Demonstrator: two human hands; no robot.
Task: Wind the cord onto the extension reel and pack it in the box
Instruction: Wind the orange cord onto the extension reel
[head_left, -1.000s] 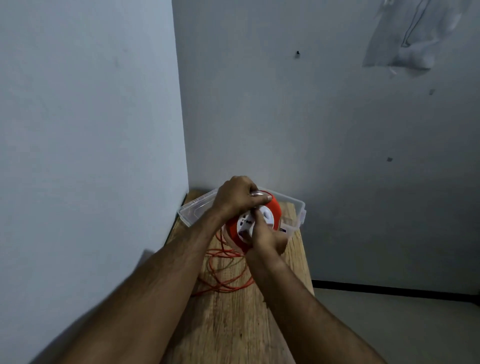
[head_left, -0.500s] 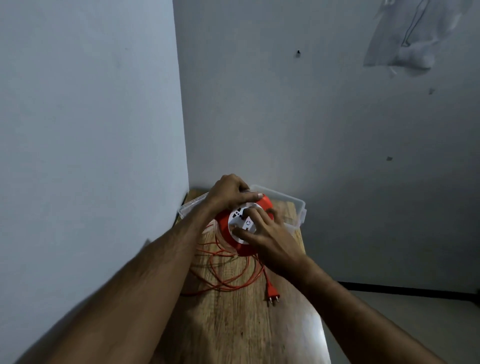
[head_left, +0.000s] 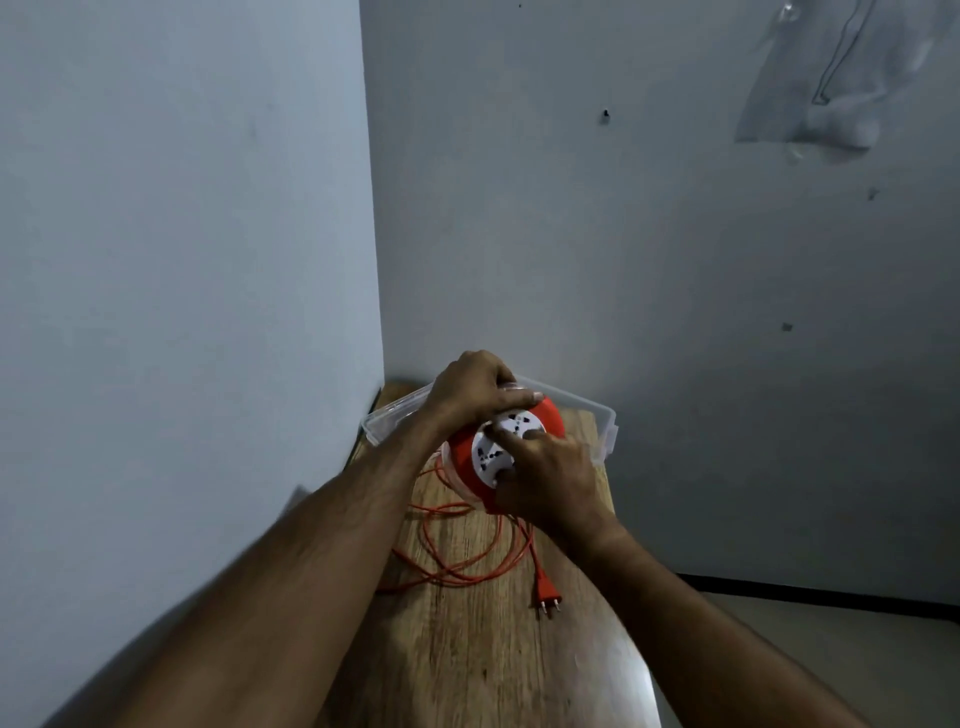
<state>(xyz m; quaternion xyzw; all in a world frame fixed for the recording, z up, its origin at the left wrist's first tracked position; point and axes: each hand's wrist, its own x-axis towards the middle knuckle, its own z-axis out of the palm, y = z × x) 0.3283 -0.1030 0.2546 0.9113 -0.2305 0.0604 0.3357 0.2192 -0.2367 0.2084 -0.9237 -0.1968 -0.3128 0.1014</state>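
My right hand (head_left: 545, 480) is lying over the white socket face of the extension reel (head_left: 506, 452), fingers curled onto it with the forefinger stretched across the disc, ready to be turning it. Nearest me on the bench (head_left: 467, 649), the plug (head_left: 546, 597) is lying free, and the orange cord (head_left: 457, 561) is sprawling in loose loops between it and the reel. Above those loops the reel is tilting on edge, and my left hand (head_left: 475, 389) is gripping its upper rim, fingers wrapped over the top. Behind it, the clear plastic box (head_left: 602, 421) is waiting open in the corner. To wind well, I judge I should be keeping the left hand firm so the housing is not spinning, cranking the face in even turns, and watching that the loops are feeding in without knotting or dragging the plug off the edge.
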